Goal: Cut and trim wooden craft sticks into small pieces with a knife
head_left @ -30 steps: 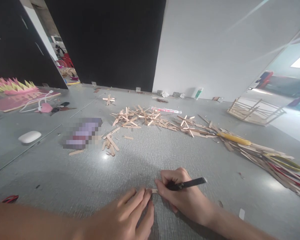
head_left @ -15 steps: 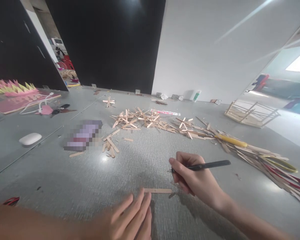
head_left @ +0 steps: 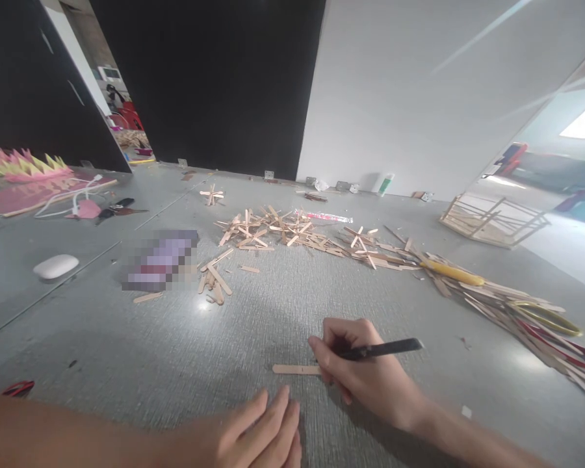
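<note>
so, far left on the table [head_left: 166,364] there's a pink and yellow pointy paper thing [head_left: 39,169] on a dark pink board [head_left: 10,205], with a white cable [head_left: 63,203] draped by it. closer in, a white rounded gadget [head_left: 56,267] sits near a seam in the tabletop, and down by the left forearm there's something red and black [head_left: 19,389], mostly cut off from view. next over is a pixelated purple slab [head_left: 160,260], with a small star of sticks [head_left: 211,195] standing further back.

the left hand [head_left: 263,429] is palm down, fingers stretched out nearly side by side, not gripping anything. just past its fingertips, not touching, a flat wooden stick [head_left: 292,369] lies crosswise on the table with a tiny dark mark on it, its right end tucked out of sight behind the right hand [head_left: 365,370]. that hand's fingers are clamped around a black pen-like tool [head_left: 394,348], back end pointing right; can't make out the tip.

behind both hands there's a messy pile of sticks [head_left: 292,231] running off rightward to a yellow handle [head_left: 453,272], then a stick frame [head_left: 494,221] and some yellow and red loops [head_left: 548,318] at far right.
</note>
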`<state>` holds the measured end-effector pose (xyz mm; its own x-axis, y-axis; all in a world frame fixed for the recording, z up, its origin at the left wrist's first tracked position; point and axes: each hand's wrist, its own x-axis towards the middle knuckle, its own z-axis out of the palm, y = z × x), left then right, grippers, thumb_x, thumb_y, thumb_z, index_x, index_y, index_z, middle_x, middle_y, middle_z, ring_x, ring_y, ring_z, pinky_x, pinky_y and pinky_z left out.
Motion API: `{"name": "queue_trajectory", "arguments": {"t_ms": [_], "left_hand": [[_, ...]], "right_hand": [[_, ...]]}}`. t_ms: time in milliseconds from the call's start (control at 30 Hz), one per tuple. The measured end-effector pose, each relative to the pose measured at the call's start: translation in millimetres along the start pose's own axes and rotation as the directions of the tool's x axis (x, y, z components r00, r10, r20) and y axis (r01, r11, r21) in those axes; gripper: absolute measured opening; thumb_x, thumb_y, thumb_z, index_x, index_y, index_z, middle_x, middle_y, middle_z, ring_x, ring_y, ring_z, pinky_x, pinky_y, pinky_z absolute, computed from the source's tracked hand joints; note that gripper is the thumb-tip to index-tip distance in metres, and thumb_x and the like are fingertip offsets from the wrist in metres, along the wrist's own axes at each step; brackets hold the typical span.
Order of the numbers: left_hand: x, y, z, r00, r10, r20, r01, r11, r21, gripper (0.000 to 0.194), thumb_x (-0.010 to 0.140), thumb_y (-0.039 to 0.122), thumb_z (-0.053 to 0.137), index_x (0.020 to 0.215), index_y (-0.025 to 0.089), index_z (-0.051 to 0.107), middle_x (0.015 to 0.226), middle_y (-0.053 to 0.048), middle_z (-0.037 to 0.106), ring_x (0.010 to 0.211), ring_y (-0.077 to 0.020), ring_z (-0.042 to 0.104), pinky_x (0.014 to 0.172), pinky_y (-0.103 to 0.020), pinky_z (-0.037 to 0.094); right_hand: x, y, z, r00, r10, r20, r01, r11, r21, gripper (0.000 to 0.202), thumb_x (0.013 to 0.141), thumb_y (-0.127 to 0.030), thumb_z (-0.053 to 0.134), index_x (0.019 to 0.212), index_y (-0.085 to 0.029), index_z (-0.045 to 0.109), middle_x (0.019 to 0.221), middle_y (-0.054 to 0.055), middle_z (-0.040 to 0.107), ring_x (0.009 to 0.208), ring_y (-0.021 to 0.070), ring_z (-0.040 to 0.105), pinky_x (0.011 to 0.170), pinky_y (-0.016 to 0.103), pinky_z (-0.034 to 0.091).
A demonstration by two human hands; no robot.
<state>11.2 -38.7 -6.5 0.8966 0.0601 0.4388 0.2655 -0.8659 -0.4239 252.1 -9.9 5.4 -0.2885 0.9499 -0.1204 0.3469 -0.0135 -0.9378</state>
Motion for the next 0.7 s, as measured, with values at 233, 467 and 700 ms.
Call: {"name": "queue_trajectory", "arguments": {"t_ms": [233,467,700], "left_hand": [[2.8,2.7,11.4,0.99,-0.134,0.054,0.135,0.991,-0.023,0.039,0.106,0.017,0.035,0.116,0.009,0.072,0.116,-0.011,0.078,0.111,-0.0246,0.071,0.098,-0.038,0.051],[3.1,0.4,9.1,0.992,-0.101,0.079,0.103,0.994,-0.027,0.036,0.106,0.025,0.042,0.118,0.008,0.071,0.117,-0.012,0.077,0.112,-0.025,0.07,0.099,-0.038,0.05],[4.4,-2.0,7.1,0.991,-0.083,0.105,0.087,0.996,-0.033,0.041,0.108,0.032,0.041,0.118,0.006,0.071,0.116,-0.015,0.077,0.108,-0.026,0.072,0.095,-0.038,0.053]], "right_hand": [[-1.0,9.4,3.8,0.996,-0.026,0.081,0.034,0.995,-0.098,0.042,0.097,-0.04,0.06,0.064,-0.024,0.039,0.045,-0.006,0.049,0.037,0.0086,0.048,0.042,0.022,0.034],[0.7,14.7,7.2,0.997,-0.001,0.077,0.004,0.999,-0.04,0.044,0.093,-0.042,0.067,0.063,-0.024,0.04,0.047,-0.006,0.049,0.035,0.0074,0.047,0.037,0.019,0.03],[2.4,16.3,9.1,0.998,0.015,0.067,-0.012,0.999,-0.045,0.044,0.093,-0.042,0.068,0.063,-0.023,0.043,0.047,-0.007,0.049,0.036,0.0069,0.045,0.038,0.019,0.03]]}}
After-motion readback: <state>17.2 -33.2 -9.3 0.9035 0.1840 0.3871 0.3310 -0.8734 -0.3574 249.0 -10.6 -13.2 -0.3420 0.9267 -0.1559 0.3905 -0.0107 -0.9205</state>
